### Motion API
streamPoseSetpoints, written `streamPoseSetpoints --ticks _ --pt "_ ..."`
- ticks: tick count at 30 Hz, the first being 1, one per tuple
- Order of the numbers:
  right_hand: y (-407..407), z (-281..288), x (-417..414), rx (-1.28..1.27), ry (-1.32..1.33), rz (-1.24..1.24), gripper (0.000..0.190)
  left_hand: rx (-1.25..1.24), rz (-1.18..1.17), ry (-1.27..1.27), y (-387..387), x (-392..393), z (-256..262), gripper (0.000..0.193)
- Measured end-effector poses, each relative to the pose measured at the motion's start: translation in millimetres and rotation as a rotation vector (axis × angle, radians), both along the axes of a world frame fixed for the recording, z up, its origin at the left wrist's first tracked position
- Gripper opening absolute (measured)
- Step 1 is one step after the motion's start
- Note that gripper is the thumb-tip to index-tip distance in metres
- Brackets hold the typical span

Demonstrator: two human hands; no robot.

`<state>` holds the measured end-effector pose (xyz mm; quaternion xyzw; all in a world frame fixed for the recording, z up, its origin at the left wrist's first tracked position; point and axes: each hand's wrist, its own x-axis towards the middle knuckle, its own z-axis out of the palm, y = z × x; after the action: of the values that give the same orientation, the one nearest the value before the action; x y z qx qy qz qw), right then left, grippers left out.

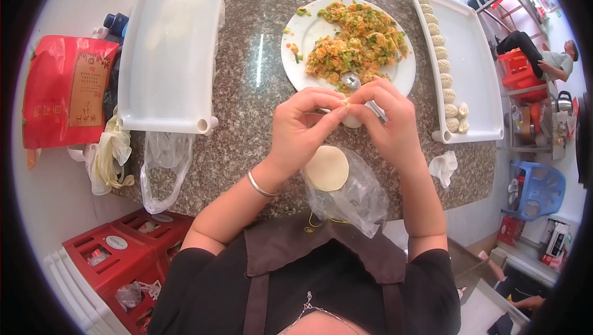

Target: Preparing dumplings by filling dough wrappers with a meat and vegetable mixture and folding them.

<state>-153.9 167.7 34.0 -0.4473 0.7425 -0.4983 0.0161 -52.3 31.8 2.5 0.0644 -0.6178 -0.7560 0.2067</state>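
Observation:
Between the fingertips of my left hand (303, 122) and my right hand (387, 112) is a small dumpling (352, 121), pinched from both sides at its top. Most of it is hidden by the fingers. Just beyond, a white plate (296, 68) holds chopped vegetable filling (356, 41) in orange and green, with a metal spoon (350, 80) resting in it. Nearer to me, a stack of round dough wrappers (327, 168) lies on a clear plastic bag (356, 200). How many wrappers are stacked, I cannot tell.
A white plastic tray (468, 71) at right holds a row of pleated dumplings (443, 66). Another white tray (169, 61) stands at left, by a red bag (67, 89). A crumpled tissue (444, 168) lies on the granite table (250, 149). A seated person (551, 64) is far right.

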Motion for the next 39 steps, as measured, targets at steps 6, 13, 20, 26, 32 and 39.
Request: streamPoseSetpoints --ticks 6,13,20,26,32,39 --pt "5 2 -3 0.045 -0.166 -0.026 0.007 0.055 -0.046 -0.003 -4 0 -5 0.012" --pt "2 -1 -2 0.047 -0.111 0.023 0.007 -0.024 -0.055 0.015 -2 -1 -1 0.010" --pt "-2 -2 2 0.045 -0.079 0.035 0.006 0.121 -0.006 -0.012 0 -2 -2 0.012" --pt "-5 -9 6 -0.061 -0.149 -0.040 0.005 0.707 -0.222 -0.156 -3 0 -7 0.011" --pt "-8 -6 7 -0.057 -0.270 -0.009 0.007 0.600 -0.217 -0.139 -2 1 -5 0.010" --pt "-9 -13 8 -0.032 -0.106 -0.038 0.006 0.498 -0.068 -0.074 5 0 -5 0.011"
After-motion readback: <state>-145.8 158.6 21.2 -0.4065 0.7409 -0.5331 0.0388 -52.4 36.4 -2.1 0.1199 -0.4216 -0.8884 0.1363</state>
